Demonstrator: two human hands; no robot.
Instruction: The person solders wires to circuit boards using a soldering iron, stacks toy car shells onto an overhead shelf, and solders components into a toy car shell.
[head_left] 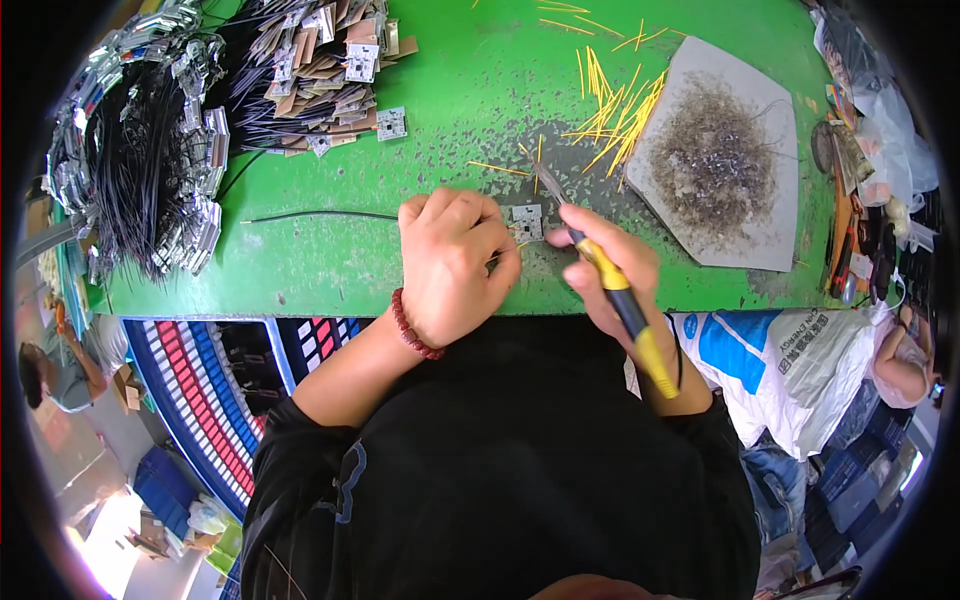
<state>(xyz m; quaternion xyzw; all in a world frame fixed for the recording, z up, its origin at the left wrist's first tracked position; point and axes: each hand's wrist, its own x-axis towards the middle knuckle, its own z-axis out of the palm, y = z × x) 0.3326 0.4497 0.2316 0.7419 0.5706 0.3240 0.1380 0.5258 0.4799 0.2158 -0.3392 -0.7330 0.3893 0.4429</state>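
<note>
Head view: soldering step, it seems; my right hand [634, 256] holds soldering iron [622, 298], tip [549, 181] pointing past circuit board [527, 222].
Board lies between hands; my left hand [452, 240] curls over black cable [330, 213], can't tell its grip. Next likely calls for tip steadied at board.

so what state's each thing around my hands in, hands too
yellow-and-black soldering iron: held, heat unclear
right hand: closed around the iron
left hand: curled, grip hidden
thin black cable: lying almost straight
small white square circuit board: face-up between the hands
thin yellow wires: scattered loose
pale grey slab: dark-stained
</note>
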